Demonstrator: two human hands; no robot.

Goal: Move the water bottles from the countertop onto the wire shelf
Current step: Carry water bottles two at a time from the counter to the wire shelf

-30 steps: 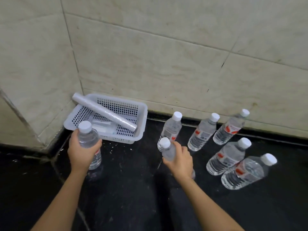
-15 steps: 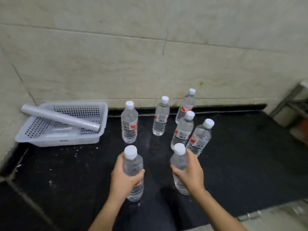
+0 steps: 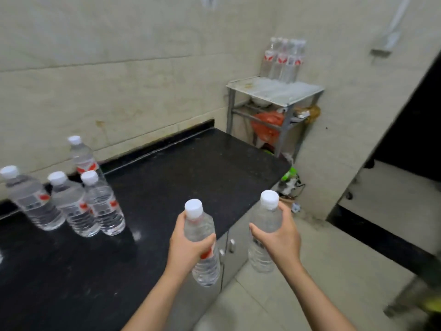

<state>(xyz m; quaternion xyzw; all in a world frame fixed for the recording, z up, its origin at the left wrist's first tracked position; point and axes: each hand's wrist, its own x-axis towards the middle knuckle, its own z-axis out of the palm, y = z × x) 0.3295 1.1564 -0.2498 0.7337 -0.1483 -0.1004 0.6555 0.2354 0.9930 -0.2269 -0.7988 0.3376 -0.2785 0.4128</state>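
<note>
My left hand [image 3: 187, 247] grips a clear water bottle [image 3: 200, 225] with a white cap, held upright over the front edge of the black countertop [image 3: 181, 168]. My right hand [image 3: 279, 237] grips a second water bottle [image 3: 265, 218], held past the counter's right end over the floor. Several more bottles [image 3: 71, 194] stand at the counter's left. The metal shelf [image 3: 274, 90] stands in the far corner beyond the counter's right end, with several bottles [image 3: 284, 58] lined up at the back of its top.
A red bag [image 3: 265, 125] and a bowl sit on the shelf's lower levels. Small clutter lies on the floor [image 3: 310, 259] by the counter's right end. Grey cabinet doors [image 3: 231, 249] are under the counter. A dark doorway opens on the right.
My view has swung right, off the white basket and toward the corner shelf. Both hands have carried their bottles off the counter's middle to its right front edge.
</note>
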